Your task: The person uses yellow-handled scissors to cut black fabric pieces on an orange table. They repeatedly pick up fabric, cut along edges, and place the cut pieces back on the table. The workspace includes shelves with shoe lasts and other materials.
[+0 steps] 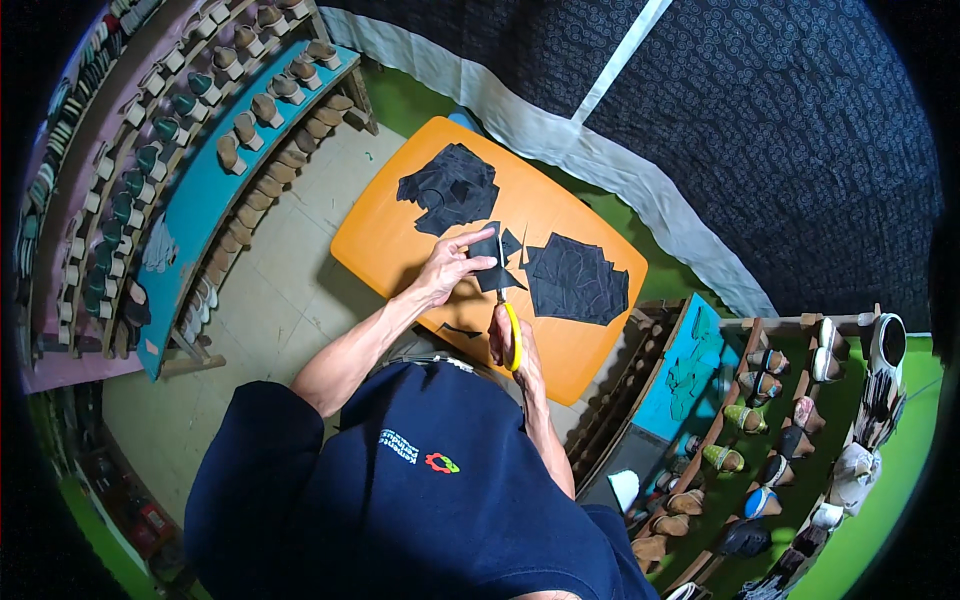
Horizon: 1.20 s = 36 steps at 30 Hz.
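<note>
My left hand (446, 270) grips a small black fabric-like piece (484, 251) over the middle of the orange table (372, 238). Its index finger reaches along the piece, with the other fingers below. My right hand (524, 362) is closed on yellow-handled scissors (516, 335), whose blades point away from me and meet the black piece. To the left lies a loose heap of black cut pieces (452, 188). A flatter stack of black pieces (577, 280) is on the right. Thin black offcuts (511, 243) lie near the blades, and another black scrap (460, 330) is by the near edge.
Racks with rows of shoe lasts and half-made shoes (265, 108) stand on the left. Another shoe rack (760, 420) is on the right, beside a blue board with green scraps (692, 365). A dark patterned curtain (740, 130) hangs behind the table.
</note>
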Each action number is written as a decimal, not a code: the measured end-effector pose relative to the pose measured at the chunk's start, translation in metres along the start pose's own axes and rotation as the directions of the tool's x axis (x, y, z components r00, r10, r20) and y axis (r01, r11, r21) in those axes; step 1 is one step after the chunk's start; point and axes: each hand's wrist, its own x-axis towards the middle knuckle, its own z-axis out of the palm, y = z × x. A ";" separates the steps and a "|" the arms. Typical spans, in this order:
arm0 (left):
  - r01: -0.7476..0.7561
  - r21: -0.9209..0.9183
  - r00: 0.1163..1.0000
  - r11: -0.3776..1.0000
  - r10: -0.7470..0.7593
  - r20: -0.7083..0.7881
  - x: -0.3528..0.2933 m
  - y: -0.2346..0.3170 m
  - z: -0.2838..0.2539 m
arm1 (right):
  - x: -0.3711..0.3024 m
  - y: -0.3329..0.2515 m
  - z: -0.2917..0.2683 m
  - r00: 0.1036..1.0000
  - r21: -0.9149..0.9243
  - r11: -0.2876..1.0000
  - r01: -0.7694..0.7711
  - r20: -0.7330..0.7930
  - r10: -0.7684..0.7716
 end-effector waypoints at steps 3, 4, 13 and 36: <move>-0.022 -0.032 1.000 0.999 0.021 -0.017 -0.001 -0.001 -0.003 | 0.005 0.005 -0.002 0.999 -0.011 1.000 -0.025 0.020 0.026; -0.022 -0.030 1.000 0.999 0.022 -0.014 0.000 -0.002 -0.002 | 0.004 0.006 -0.002 1.000 -0.009 1.000 -0.027 0.004 0.027; -0.013 -0.039 1.000 0.999 0.013 -0.004 -0.001 -0.004 -0.003 | 0.005 0.008 0.000 0.998 0.016 0.999 -0.047 -0.042 0.048; 0.015 -0.108 0.998 0.994 -0.021 -0.058 -0.009 -0.009 0.009 | 0.005 0.005 0.007 0.992 -0.064 0.996 -0.064 -0.114 0.056</move>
